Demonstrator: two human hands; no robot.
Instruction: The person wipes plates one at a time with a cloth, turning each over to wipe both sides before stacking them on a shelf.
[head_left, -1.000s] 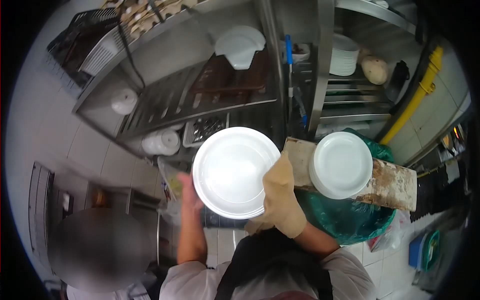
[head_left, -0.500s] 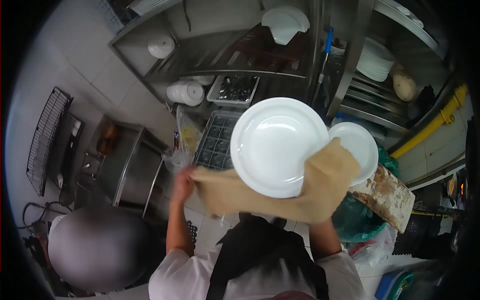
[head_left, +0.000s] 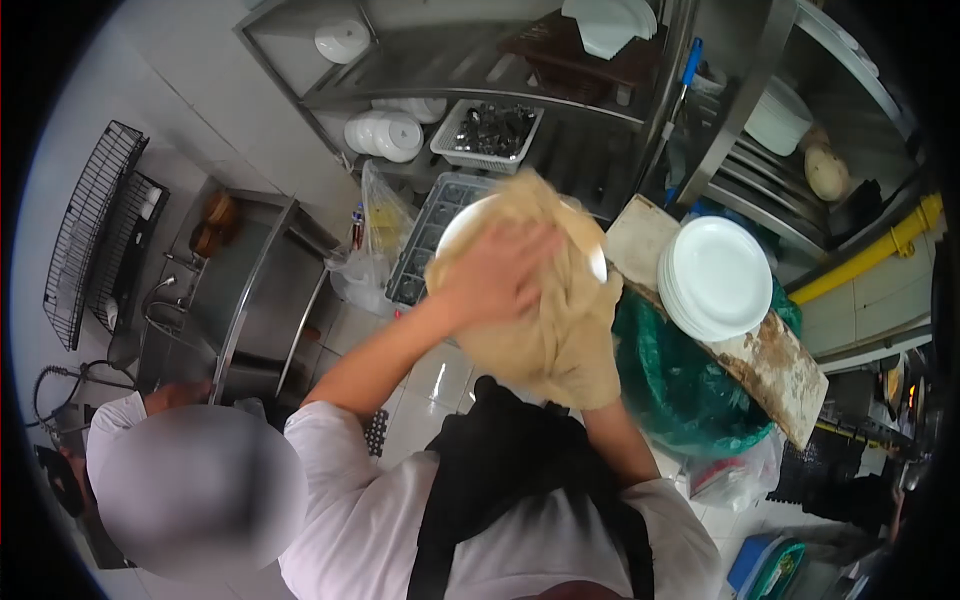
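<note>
In front of my chest a white plate (head_left: 597,262) is mostly covered by a tan cloth (head_left: 560,330), with only parts of its rim showing. My left hand (head_left: 500,265) lies on top of the cloth over the plate, fingers spread and somewhat blurred. From below, my right forearm (head_left: 612,435) runs up under the draped cloth. The right hand itself is hidden there, holding the plate up through the fabric. Just to the right, a stack of smaller white plates (head_left: 715,275) rests on a worn, stained board (head_left: 775,370).
Below the board is a bin lined with a green bag (head_left: 680,400). A grey divided rack (head_left: 440,225) and a basket of cutlery (head_left: 487,135) are ahead. White cups (head_left: 385,135) share the shelf. Another person's capped head (head_left: 200,490) is at lower left, near the sink (head_left: 225,290).
My left hand has gone from the cloth's left corner onto the plate's face, folding the cloth over it. The plate has shifted left, uncovering the small plate stack.
</note>
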